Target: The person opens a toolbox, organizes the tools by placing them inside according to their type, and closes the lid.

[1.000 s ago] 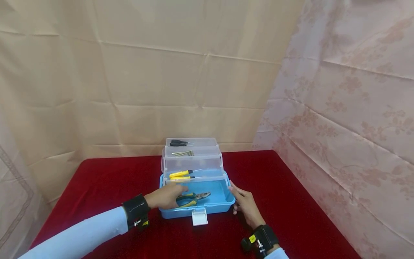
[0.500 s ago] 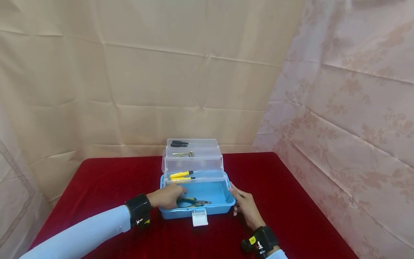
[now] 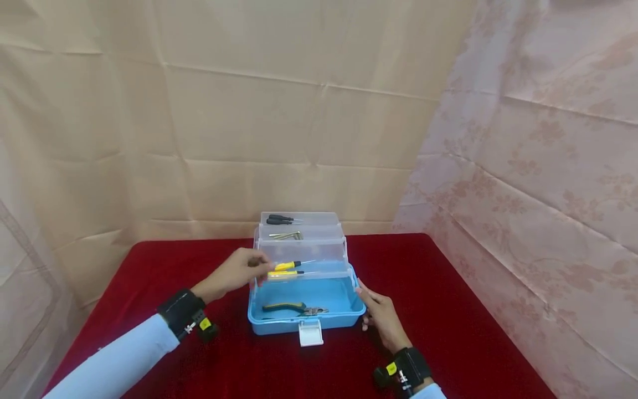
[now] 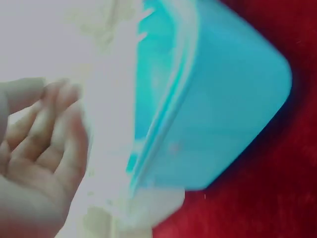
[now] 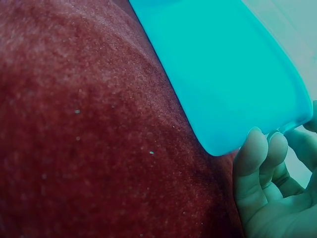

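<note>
A blue toolbox (image 3: 270, 327) stands with its clear trays (image 3: 284, 249) folded up and back. Inside its base lie pliers (image 3: 285, 306) with green and yellow handles. My left hand (image 3: 238, 272) is raised at the box's left side, by the yellow screwdrivers (image 3: 287, 266) in the lowest tray. In the left wrist view this hand (image 4: 44, 148) is blurred, its fingers loosely bent with nothing between them. My right hand (image 3: 382, 317) grips the box's right rim. Up close, the right fingertips (image 5: 251, 148) press the blue wall, and part of the thumb is cut off.
Black screwdrivers (image 3: 280, 220) lie in the top tray and hex keys (image 3: 289, 235) in the one below. A white latch (image 3: 310, 333) hangs at the box's front. Red cloth (image 3: 448, 332) covers the table, with beige curtain (image 3: 239, 111) behind and patterned curtain (image 3: 538, 166) at right.
My left hand has let go of the pliers and lifted up and back, out of the base. The pliers now lie near the front wall. The right hand keeps its grip on the rim.
</note>
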Motion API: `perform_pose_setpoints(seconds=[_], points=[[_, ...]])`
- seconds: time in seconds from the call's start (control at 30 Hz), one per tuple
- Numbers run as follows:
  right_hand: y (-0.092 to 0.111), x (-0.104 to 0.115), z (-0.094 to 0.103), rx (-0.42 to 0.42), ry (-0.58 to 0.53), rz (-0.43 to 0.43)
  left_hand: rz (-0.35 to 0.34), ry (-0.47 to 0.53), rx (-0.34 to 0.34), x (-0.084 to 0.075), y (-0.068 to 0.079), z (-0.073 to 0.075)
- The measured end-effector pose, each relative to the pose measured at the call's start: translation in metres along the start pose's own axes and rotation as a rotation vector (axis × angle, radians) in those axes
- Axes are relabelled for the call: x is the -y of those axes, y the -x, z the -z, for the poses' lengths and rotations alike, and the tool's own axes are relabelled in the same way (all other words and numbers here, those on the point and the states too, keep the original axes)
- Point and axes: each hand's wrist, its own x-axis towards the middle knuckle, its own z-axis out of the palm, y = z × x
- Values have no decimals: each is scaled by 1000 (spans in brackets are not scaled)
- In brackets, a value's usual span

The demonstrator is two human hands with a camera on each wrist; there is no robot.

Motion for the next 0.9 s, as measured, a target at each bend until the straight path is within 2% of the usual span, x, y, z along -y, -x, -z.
perform_pose_setpoints(seconds=[0.1,0.13,0.2,0.33,0.5,0.63,0.9], points=[[1,0,2,-2,-3,-8,86,53,-208,13,-2,15],[1,0,2,-1,-5,-12,115,48,-258,19,-2,18],[2,0,3,2,-8,-18,173,24,-303,31,-3,22],[1,2,2,15,-17,-13,274,25,-269,50,-8,27],[-3,5,2,27,-24,-4,345,215,-229,60,-23,29],[-2,8,2,25,-23,-7,359,346,-237,63,-34,28],[1,9,1,21,-12,-20,374,362,-252,61,-40,24]])
